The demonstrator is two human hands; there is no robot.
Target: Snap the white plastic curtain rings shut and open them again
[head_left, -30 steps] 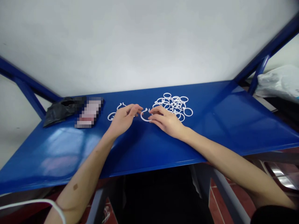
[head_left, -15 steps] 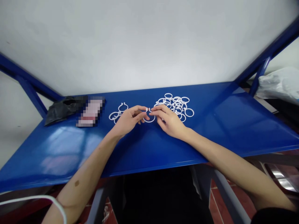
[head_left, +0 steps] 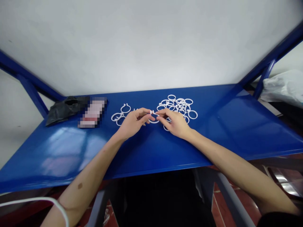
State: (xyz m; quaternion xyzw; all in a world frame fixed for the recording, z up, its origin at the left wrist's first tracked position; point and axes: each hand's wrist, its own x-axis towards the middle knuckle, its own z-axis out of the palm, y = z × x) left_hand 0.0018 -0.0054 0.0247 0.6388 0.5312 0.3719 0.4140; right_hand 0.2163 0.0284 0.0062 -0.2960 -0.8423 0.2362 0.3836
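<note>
Between my two hands, just above or on the blue table (head_left: 151,151), is a white plastic curtain ring (head_left: 154,122) with its split at the top. My left hand (head_left: 133,123) is closed, pinching the ring's left side near the split between thumb and fingers. On the other side, my right hand (head_left: 178,123) pinches the right end with thumb and fingertips. Beyond my right hand lies a pile of similar white rings (head_left: 171,95), overlapping one another. Left of my left hand, several rings with parted ends (head_left: 125,112) lie in a small group, partly covered by the hand.
A black plastic bag (head_left: 61,112) and a flat blurred-out item (head_left: 93,112) lie at the table's left. Blue frame bars (head_left: 33,94) rise at both sides, with a white wall (head_left: 151,47) behind. A clear plastic bag (head_left: 284,86) sits beyond the right side.
My left hand has moved right, from beside the left group to the curtain ring, and now grips it. My right hand has kept the ring, shifting slightly right. The left group is less covered.
</note>
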